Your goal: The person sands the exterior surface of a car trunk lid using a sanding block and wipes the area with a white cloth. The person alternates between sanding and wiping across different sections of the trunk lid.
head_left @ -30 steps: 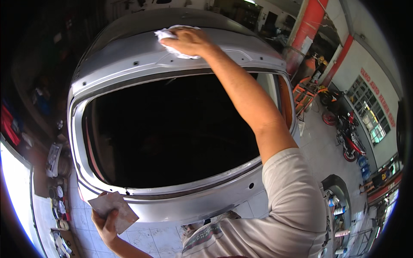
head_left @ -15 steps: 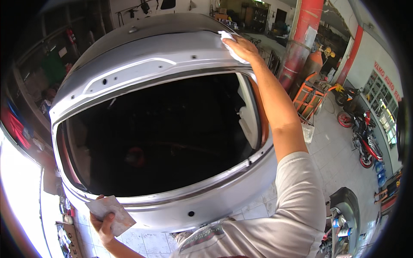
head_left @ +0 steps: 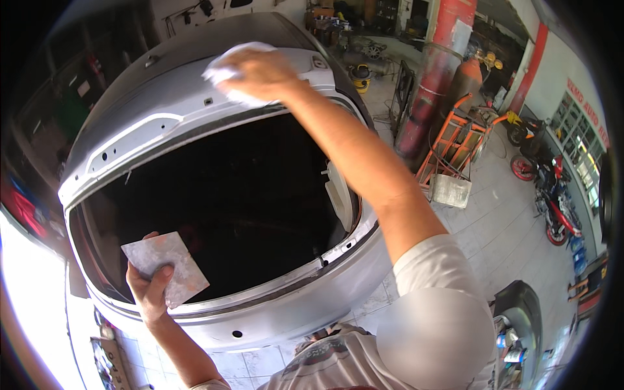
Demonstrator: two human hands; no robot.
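In front of me stands the rear of a silver-grey car (head_left: 292, 315), its dark rear window opening (head_left: 240, 188) framed by bare-looking metal. My right hand (head_left: 263, 73) reaches far across to the panel above the window. It is closed on a white cloth (head_left: 220, 73), and motion blurs both. Nearer me, at the window's lower left, my left hand (head_left: 151, 286) grips a flat, square grey sheet (head_left: 170, 263) with orange blotches. The thumb lies on its face and the fingers go behind it. What the sheet is made of I cannot tell.
Right of the car, an orange hand cart (head_left: 448, 146) stands by a red pillar (head_left: 445, 71), with a gas cylinder (head_left: 467, 84) behind. A red-and-black motorcycle (head_left: 552, 205) is parked farther right. A dark curved panel (head_left: 523, 312) with cans sits at lower right.
My right hand has swept the cloth leftward along the upper panel from its right corner. The left hand has risen with the sheet, now in front of the window. My view has shifted somewhat.
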